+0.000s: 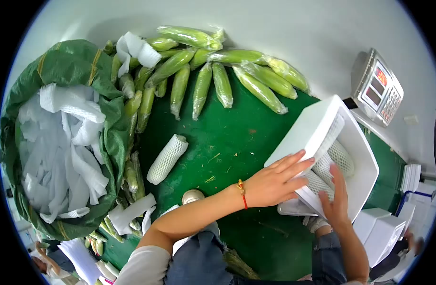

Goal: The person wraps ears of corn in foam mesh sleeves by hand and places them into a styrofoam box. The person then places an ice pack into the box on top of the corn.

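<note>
A white rectangular foam box (298, 135) held oblong pieces in white netting (340, 156); a green woven sack (114, 128), white foam sleeves (44, 142).
The left hand (275, 183) lay across the box's rim, fingers (296, 170) outstretched; the right hand (338, 204), fingers spread, hung beside those pieces.

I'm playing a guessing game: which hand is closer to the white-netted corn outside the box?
Left. The left hand is at the rim of the box, right of the netted corn in the picture. The right hand is farther away, at the box's opening.
</note>
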Demonstrator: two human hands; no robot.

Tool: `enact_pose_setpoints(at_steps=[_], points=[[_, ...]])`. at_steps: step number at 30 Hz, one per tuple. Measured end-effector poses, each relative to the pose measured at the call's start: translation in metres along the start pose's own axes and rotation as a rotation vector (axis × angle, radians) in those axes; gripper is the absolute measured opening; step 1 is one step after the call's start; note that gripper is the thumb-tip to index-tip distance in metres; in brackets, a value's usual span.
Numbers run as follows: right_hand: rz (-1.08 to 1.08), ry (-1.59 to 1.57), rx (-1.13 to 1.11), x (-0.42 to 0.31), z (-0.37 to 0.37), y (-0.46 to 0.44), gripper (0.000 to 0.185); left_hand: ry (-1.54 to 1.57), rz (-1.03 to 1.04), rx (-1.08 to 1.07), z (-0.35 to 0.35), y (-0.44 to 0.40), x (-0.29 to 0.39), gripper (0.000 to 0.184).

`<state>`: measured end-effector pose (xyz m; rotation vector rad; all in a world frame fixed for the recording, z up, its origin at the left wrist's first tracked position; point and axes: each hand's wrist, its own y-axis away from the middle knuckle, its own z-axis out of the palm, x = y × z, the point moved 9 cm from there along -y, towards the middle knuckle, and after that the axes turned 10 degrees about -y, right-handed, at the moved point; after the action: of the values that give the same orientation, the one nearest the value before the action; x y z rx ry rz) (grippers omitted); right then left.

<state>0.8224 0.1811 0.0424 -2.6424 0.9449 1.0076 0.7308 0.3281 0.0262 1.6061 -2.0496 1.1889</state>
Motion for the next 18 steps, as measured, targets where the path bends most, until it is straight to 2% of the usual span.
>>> enact_pose_setpoints(at_steps=[1,2,3,4,6,8,10,11,12,13,14,15,17,18], points=[[-0.144,0.094,-0.027,-0.023,-0.002,0.014,0.063,0.107,-0.008,0.013,-0.002,0.000,-0.008,0.045],[-0.285,0.192,-0.052,-0.044,0.000,0.025,0.061,0.058,-0.026,0.077,-0.007,0.009,-0.028,0.059],[-0.406,0.168,-0.062,-0.064,0.004,0.032,0.056,-0.031,-0.148,0.084,-0.014,0.016,-0.053,0.061],[-0.522,0.140,-0.073,-0.088,0.013,0.037,0.051,-0.161,-0.205,0.155,-0.011,0.026,-0.089,0.057],[-0.599,-0.067,-0.102,-0.127,0.043,0.032,0.044,-0.477,-0.343,0.170,-0.029,0.028,-0.146,0.049],[-0.528,-0.279,-0.131,-0.156,0.093,0.003,0.041,-0.705,-0.562,0.046,-0.038,0.024,-0.215,0.045],[-0.427,-0.320,-0.006,-0.161,0.142,-0.046,0.041,-0.783,-0.671,-0.150,-0.044,0.023,-0.271,0.046],[-0.225,-0.576,0.157,-0.147,0.165,-0.083,0.042,-0.764,-0.736,-0.254,-0.048,0.027,-0.293,0.046],[0.084,-0.884,0.216,-0.131,0.188,-0.126,0.043,-0.746,-0.798,-0.337,-0.054,0.031,-0.304,0.042],[0.362,-1.357,0.381,-0.118,0.212,-0.165,0.047,-0.725,-0.855,-0.429,-0.055,0.038,-0.313,0.039],[0.359,-1.370,0.511,-0.095,0.230,-0.210,0.053,-0.770,-0.812,-0.383,-0.053,0.044,-0.318,0.036],[0.344,-1.271,0.639,-0.075,0.229,-0.250,0.051,-0.816,-0.771,-0.330,-0.051,0.049,-0.322,0.034],[0.046,-0.467,0.845,-0.034,0.189,-0.316,0.037,-0.864,-0.754,-0.381,-0.055,0.060,-0.318,0.030],[0.182,-0.398,0.740,-0.006,0.172,-0.343,0.032,-0.847,-0.735,-0.352,-0.063,0.063,-0.318,0.031]])
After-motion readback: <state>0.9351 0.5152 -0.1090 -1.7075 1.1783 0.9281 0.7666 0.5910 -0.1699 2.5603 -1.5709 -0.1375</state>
